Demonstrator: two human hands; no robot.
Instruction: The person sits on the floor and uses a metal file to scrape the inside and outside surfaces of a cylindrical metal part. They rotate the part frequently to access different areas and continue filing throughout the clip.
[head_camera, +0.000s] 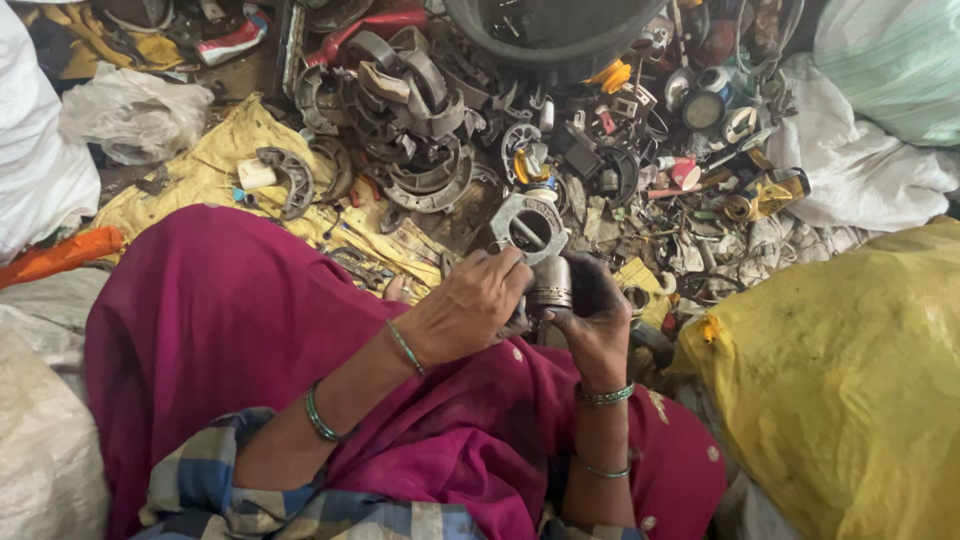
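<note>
Both hands meet over the lap, just near of the scrap heap. Left hand (470, 310) is curled, fingers closed over the top and left side of a grey metal piston (550, 287). Right hand (597, 315), blackened with grime, cups the same piston from the right and below, fingers wrapped partly around it. How tightly either hand grips cannot be told; both plainly have hold of it. Whatever lies under the left palm is hidden.

Location of the piston: between the two hands, raised above the magenta cloth (230, 320) covering the lap, and directly near of a grey ring-shaped casting (530, 226) that lies at the edge of the heap.

Surroundings: curved brake shoes (420, 120) piled at far centre; a yellow sheet (220, 165) spread beneath them at left; a dark tub (555, 30) at the far edge; white sacks (870, 165) at far right; a large yellow sack (850, 390) at near right; mixed small metal parts (700, 150) between.

Risks, as judged: the piston looks greasy and the right hand is coated in the same dirt, so it could slip and drop onto the lap or into the heap. Bare fingers work against worn metal edges; a cut or pinch is likely if the part twists suddenly. Bangles on both wrists could snag on protruding scrap should a hand reach forward.
</note>
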